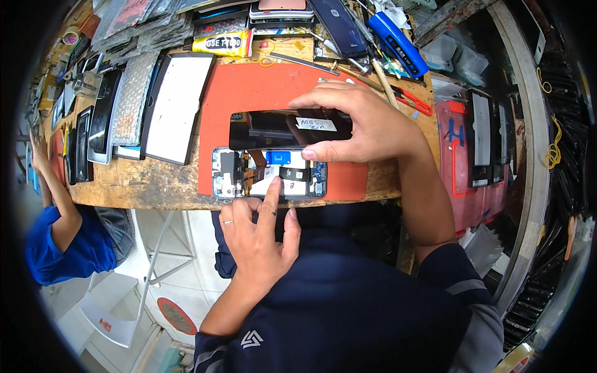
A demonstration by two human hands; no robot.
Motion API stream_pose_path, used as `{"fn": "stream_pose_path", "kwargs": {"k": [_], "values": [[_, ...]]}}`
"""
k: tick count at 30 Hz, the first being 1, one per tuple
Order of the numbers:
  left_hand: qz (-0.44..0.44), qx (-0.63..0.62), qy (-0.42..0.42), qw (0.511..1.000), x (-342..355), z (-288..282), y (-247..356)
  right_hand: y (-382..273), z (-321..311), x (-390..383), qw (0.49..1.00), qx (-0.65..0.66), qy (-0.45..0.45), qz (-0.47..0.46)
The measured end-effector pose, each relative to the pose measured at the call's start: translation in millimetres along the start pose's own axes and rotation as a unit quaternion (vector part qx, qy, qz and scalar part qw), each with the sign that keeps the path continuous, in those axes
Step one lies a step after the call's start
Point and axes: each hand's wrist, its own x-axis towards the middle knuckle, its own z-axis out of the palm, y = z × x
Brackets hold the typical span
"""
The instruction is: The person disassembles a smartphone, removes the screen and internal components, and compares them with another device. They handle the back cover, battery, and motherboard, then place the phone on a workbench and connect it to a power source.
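Note:
An opened phone body (217, 180), its battery, boards and flex cables exposed, lies near the front edge of an orange-red work mat (242, 81). Just beyond it, a black phone screen (267, 129) with a white handwritten label is gripped at its right end by my right hand (360, 121), thumb on the near edge and fingers over the far edge. A brown flex cable (256, 163) runs between screen and body. My left hand (258, 239) reaches up from the table edge, index finger stretched onto the middle of the body near a black connector strip; its other fingers are apart and hold nothing.
Behind the mat lie a yellow glue tube (222, 44), a blue tool (398, 45), red-handled pliers (415, 101) and tweezers (305, 63). A white panel (176, 105) and several phones stand left. A red plastic case (457, 168) is at right. Another person in blue (68, 245) sits far left.

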Motion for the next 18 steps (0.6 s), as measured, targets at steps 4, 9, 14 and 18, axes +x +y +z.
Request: {"fn": "stream_pose_path", "kwargs": {"k": [4,9,14,18], "values": [[0.010,0.021,0.008,1.000,-4,3,-6,4,1,-2,0.999,-0.039,0.014,-0.018],[0.006,-0.004,0.036,0.999,-2,5,-11,4,2,-3,0.998,-0.053,0.026,-0.021],[-0.042,0.002,0.090,0.995,12,-10,-24,2,3,-3,0.997,-0.063,0.029,-0.017],[-0.065,-0.048,0.084,0.993,24,-13,-37,2,-3,-3,0.999,-0.048,0.004,-0.018]]}}
